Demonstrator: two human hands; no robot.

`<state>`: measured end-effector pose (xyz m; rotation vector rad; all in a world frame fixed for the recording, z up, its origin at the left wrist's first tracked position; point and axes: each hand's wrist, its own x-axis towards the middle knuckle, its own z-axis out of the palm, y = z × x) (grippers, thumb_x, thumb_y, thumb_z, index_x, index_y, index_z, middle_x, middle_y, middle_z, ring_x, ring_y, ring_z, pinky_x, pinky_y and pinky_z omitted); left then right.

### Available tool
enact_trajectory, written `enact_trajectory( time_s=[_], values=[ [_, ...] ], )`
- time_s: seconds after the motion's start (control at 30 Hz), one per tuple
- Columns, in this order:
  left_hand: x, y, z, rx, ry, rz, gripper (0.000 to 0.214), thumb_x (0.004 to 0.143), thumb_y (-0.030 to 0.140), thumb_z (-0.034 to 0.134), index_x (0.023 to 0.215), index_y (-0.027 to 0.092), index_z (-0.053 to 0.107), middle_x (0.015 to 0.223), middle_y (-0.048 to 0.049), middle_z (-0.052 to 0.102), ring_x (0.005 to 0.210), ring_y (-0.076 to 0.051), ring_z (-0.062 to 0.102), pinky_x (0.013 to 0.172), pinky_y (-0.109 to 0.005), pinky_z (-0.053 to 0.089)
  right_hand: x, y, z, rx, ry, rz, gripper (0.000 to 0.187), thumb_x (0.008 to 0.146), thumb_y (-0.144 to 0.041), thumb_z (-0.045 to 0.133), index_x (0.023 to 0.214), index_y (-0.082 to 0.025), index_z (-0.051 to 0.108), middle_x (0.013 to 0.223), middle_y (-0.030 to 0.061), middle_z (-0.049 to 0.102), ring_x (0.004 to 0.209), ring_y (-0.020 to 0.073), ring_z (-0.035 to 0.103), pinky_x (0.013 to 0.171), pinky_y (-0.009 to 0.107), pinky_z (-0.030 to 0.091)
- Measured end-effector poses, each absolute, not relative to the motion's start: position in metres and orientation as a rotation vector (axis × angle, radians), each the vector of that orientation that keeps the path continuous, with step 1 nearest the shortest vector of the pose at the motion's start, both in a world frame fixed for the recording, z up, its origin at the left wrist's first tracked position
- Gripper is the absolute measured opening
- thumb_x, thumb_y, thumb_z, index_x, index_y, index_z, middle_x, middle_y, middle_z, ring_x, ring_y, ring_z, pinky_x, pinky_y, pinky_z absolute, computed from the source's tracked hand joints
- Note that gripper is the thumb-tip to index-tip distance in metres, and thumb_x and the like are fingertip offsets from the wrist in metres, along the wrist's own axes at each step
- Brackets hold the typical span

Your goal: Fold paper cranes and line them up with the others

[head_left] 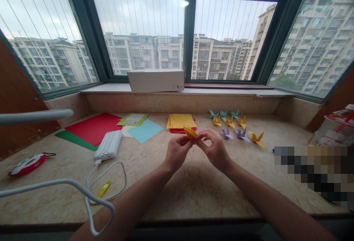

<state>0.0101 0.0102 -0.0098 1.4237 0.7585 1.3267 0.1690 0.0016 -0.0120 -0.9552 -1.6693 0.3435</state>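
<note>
Between my two hands, a folded piece of yellow origami paper [190, 133] is held up just above the counter. My left hand [178, 150] pinches it from the left, fingers closed. From the other side my right hand [212, 145] grips its right end with thumb and fingertips, which hide that part of the folds. Right behind the hands lies a stack of yellow paper [181, 121] with red paper [182, 130] under it. To the right stand several finished paper cranes in rows: teal ones [223, 114], yellow ones [229, 122] and purple ones [226, 133].
At the left are red sheets [95, 127], a light blue sheet [145, 130], a white power bank [108, 145] with a cable [55, 185], a yellow strip [104, 189] and a red pouch [27, 164]. A white box [156, 81] rests on the sill; a plastic cup [333, 128] stands right.
</note>
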Motion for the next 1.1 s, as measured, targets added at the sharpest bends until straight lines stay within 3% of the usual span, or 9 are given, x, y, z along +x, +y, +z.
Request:
enact_trajectory(
  time_s=[0.27, 0.43, 0.67, 0.93, 1.1],
  values=[
    [0.012, 0.010, -0.014, 1.504, 0.763, 1.271, 0.025, 0.080, 0.034, 0.072, 0.096, 0.016, 0.077, 0.090, -0.0069, 0.076, 0.082, -0.021, 0.069, 0.078, -0.032, 0.054, 0.172, -0.002, -0.010, -0.937, -1.729, 0.163, 0.005, 0.087, -0.022, 0.064, 0.090, -0.021, 0.068, 0.100, 0.0067, 0.068, 0.097, 0.0230, 0.064, 0.088, 0.039, 0.050],
    [0.012, 0.012, -0.015, 1.347, 0.690, 1.253, 0.033, 0.077, 0.043, 0.074, 0.096, 0.016, 0.076, 0.090, -0.0078, 0.076, 0.081, -0.021, 0.070, 0.082, -0.036, 0.055, 0.174, 0.000, -0.013, -0.883, -1.816, 0.078, 0.019, 0.091, -0.023, 0.059, 0.105, -0.025, 0.072, 0.110, 0.0083, 0.068, 0.105, 0.0247, 0.063, 0.093, 0.043, 0.050],
    [0.011, 0.012, -0.014, 1.262, 0.685, 1.254, 0.035, 0.078, 0.045, 0.073, 0.097, 0.016, 0.075, 0.095, -0.0089, 0.075, 0.087, -0.022, 0.070, 0.081, -0.033, 0.055, 0.174, 0.004, -0.021, -0.876, -1.906, -0.036, 0.039, 0.092, -0.019, 0.057, 0.129, -0.031, 0.062, 0.129, 0.0086, 0.061, 0.120, 0.0257, 0.057, 0.103, 0.047, 0.045],
    [0.008, 0.014, -0.017, 1.671, 0.831, 1.273, 0.031, 0.087, 0.043, 0.062, 0.096, 0.017, 0.075, 0.085, -0.0066, 0.071, 0.069, -0.018, 0.068, 0.063, -0.028, 0.053, 0.173, 0.005, -0.019, -0.855, -1.866, 0.184, 0.035, 0.093, -0.024, 0.057, 0.127, -0.030, 0.063, 0.122, 0.0074, 0.068, 0.114, 0.0245, 0.062, 0.101, 0.043, 0.049],
    [0.004, 0.019, -0.018, 1.857, 0.865, 1.386, 0.025, 0.089, 0.039, 0.059, 0.093, 0.019, 0.075, 0.085, -0.0051, 0.062, 0.064, -0.014, 0.059, 0.060, -0.026, 0.051, 0.170, 0.004, -0.014, -0.813, -1.807, 0.438, 0.030, 0.093, -0.029, 0.057, 0.121, -0.028, 0.068, 0.119, 0.0057, 0.070, 0.111, 0.0243, 0.065, 0.100, 0.043, 0.050]
  ],
)
